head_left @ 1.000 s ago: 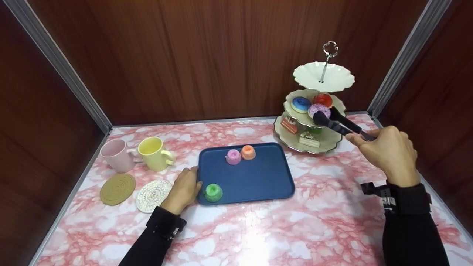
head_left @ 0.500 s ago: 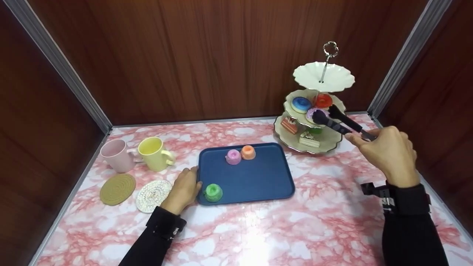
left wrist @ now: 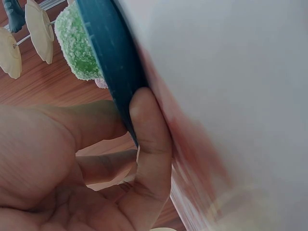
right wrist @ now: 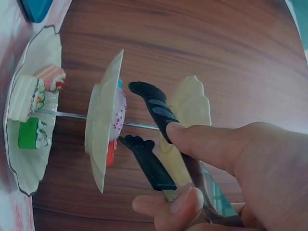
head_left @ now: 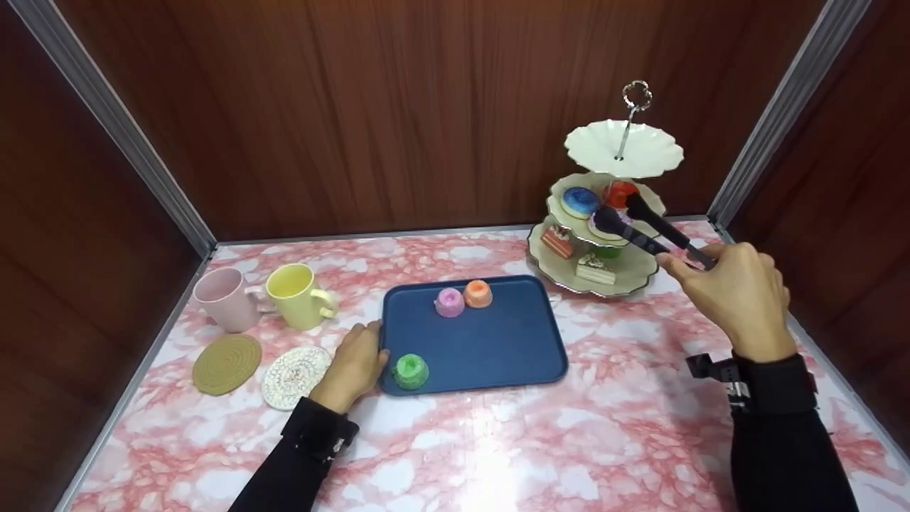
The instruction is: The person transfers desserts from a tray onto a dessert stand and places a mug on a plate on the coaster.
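Note:
My right hand (head_left: pixel 739 295) holds a pair of tongs (right wrist: pixel 154 113) with black tips, standing apart from each other. The tips hover over a purple sprinkled doughnut (right wrist: pixel 119 113) on the middle plate of the tiered stand (head_left: pixel 625 148). In the head view they partly cover it. A blue doughnut (head_left: pixel 580 202) and a red doughnut (head_left: pixel 620 193) lie beside it. At the left edge of the blue tray (head_left: pixel 490 348), my left hand (head_left: pixel 353 364) pinches the rim between thumb and fingers. A green cup-shaped piece (head_left: pixel 410 371) sits in that tray's near left corner.
Pink (head_left: pixel 449 302) and orange (head_left: pixel 478 294) cup-shaped pieces stand at the tray's back. A pink mug (head_left: pixel 226 299), a yellow mug (head_left: pixel 293 297) and two round coasters (head_left: pixel 227 364) are at left. Cake slices (head_left: pixel 596 269) lie on the lowest plate. Wooden panels enclose the table.
The purple doughnut has settled slightly lower and to the left on the middle plate. My right hand and the tongs have shifted a little left. My left hand has stayed still.

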Action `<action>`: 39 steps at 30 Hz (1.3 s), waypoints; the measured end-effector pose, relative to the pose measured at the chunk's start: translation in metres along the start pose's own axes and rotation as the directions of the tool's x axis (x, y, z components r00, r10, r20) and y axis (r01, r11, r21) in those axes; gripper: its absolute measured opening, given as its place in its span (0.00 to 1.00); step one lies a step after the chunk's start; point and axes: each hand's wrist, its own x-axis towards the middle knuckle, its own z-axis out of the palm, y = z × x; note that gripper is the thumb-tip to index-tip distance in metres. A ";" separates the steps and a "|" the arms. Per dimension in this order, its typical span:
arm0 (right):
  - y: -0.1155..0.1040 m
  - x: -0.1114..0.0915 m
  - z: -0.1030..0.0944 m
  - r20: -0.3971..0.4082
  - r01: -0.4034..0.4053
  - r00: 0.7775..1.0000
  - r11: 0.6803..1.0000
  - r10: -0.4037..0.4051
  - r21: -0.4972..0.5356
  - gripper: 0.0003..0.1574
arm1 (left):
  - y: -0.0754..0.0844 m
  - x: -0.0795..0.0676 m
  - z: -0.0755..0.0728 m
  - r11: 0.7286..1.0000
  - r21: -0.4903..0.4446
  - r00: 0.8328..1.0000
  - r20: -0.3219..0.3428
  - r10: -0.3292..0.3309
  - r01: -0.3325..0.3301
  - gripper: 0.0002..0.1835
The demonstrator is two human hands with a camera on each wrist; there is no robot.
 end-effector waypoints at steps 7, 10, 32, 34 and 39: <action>-0.008 -0.001 0.008 -0.020 0.037 0.999 0.999 -0.037 -0.007 0.42 | 0.000 0.001 0.000 1.000 -0.007 1.000 -0.004 0.003 -0.003 0.27; -0.012 -0.001 0.013 -0.043 0.076 0.996 0.997 -0.076 -0.003 0.38 | 0.000 0.001 0.000 1.000 -0.010 1.000 0.005 -0.005 0.005 0.28; -0.038 -0.013 0.046 -0.086 0.264 0.962 0.962 -0.257 0.074 0.38 | 0.000 0.003 0.000 1.000 0.013 1.000 -0.001 -0.011 0.011 0.29; -0.040 -0.014 0.050 -0.082 0.278 0.959 0.957 -0.272 0.083 0.37 | 0.001 0.003 0.000 1.000 0.005 1.000 0.008 -0.023 0.023 0.29; -0.044 -0.019 0.061 -0.072 0.293 0.955 0.953 -0.288 0.077 0.30 | 0.001 0.003 0.000 0.999 -0.006 0.998 0.024 -0.050 0.050 0.29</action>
